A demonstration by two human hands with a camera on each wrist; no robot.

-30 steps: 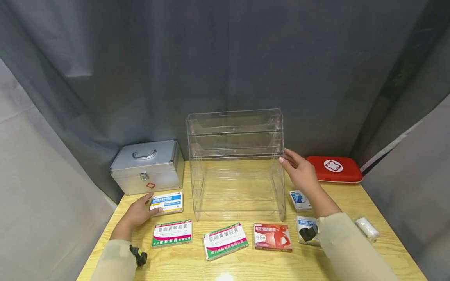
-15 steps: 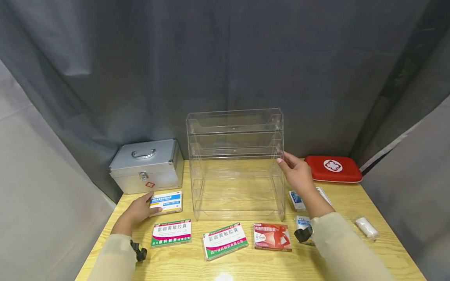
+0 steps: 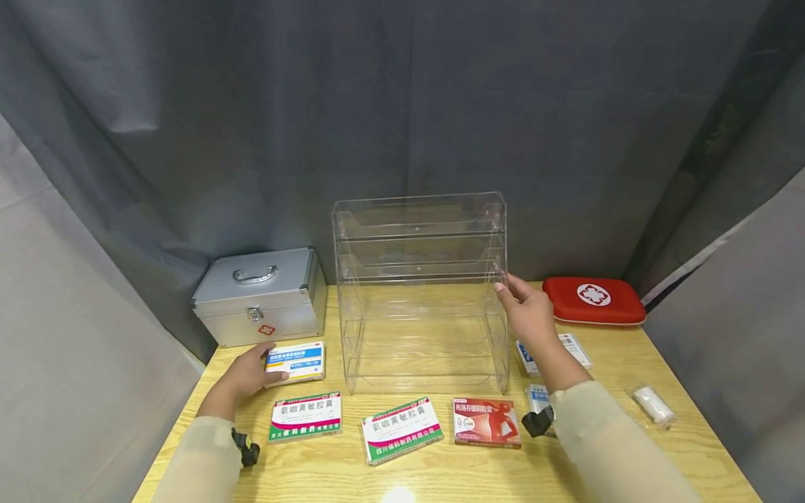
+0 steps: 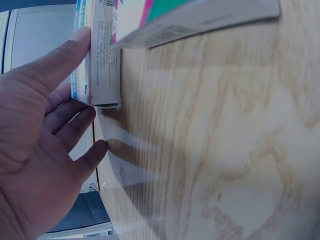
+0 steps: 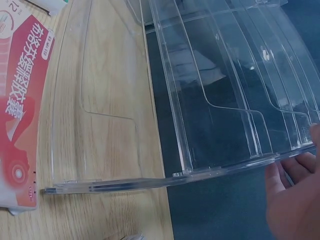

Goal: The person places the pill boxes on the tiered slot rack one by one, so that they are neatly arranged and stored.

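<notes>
- Left hand (image 3: pixel 245 374) grips the end of a blue-and-white box (image 3: pixel 300 359)
- Right hand (image 3: pixel 531 316) pinches the side edge of a clear rack (image 3: pixel 418 269)
- Red box (image 3: pixel 486 423) lies on the tabletop (image 3: pixel 314 471)

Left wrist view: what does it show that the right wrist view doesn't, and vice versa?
Only the left wrist view: the left hand, pinching the blue-and-white box, with the silver case behind.
Only the right wrist view: the right hand, gripping the side edge of the clear rack, and the red box.
Both: the wooden table.
</notes>
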